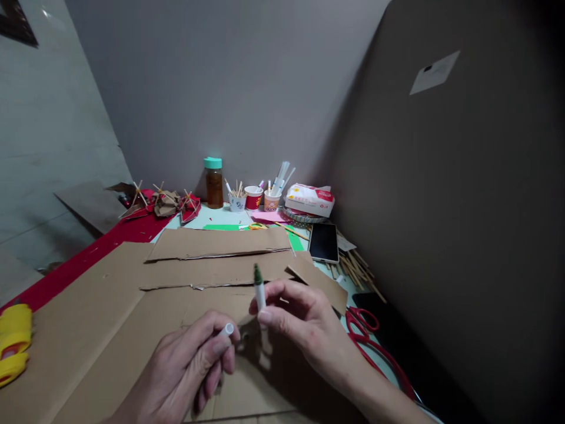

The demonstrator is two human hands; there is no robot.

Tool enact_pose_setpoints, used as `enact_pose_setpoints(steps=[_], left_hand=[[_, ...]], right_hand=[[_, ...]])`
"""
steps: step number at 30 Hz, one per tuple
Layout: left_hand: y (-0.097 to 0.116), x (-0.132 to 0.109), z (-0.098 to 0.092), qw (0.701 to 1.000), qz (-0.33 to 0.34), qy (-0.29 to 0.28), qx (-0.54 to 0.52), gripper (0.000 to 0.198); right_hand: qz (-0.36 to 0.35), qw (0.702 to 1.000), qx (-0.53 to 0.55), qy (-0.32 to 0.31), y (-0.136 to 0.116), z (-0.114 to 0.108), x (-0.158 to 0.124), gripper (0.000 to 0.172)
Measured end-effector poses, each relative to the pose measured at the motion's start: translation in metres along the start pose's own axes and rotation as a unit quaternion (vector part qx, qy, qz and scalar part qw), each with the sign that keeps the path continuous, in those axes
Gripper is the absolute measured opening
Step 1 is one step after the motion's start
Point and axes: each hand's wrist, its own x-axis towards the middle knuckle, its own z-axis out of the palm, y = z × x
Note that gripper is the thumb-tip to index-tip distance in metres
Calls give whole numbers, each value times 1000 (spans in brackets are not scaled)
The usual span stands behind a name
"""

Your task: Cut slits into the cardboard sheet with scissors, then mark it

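Note:
My right hand (pixel 295 318) holds a marker (pixel 260 294) upright between thumb and fingertips. Its barrel is white and its tapered upper end dark green. Beside it, my left hand (pixel 194 359) is closed around a small white open-ended tube (pixel 227 330), which looks like a marker cap; most of it is hidden by the fingers. The two pieces are apart. Below both hands lies a large sheet of brown cardboard (pixel 110 318). Two cut cardboard strips (pixel 220 242) rest across its far part.
Red-handled scissors (pixel 364 330) and a bundle of wooden sticks (pixel 357 268) lie at right, near a phone (pixel 324 242). Paper cups (pixel 253 198), a bottle (pixel 214 185) and a tissue pack (pixel 309 200) stand behind. A yellow object (pixel 15 341) sits at the left edge.

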Motion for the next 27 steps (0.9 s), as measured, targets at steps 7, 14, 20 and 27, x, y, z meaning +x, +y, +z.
enact_pose_setpoints(steps=[7, 14, 20, 27], left_hand=[[14, -2, 11, 998, -55, 37, -2, 66], [16, -5, 11, 994, -60, 90, -13, 67], [8, -2, -1, 994, 0, 110, 19, 56], [13, -5, -9, 992, 27, 121, 27, 48]], right_hand=[[-31, 992, 116, 45, 9, -3, 3, 29], [-45, 998, 1, 41, -2, -7, -6, 21], [-146, 951, -273, -17, -8, -7, -11, 24], [-189, 935, -296, -40, -8, -6, -8, 26]])
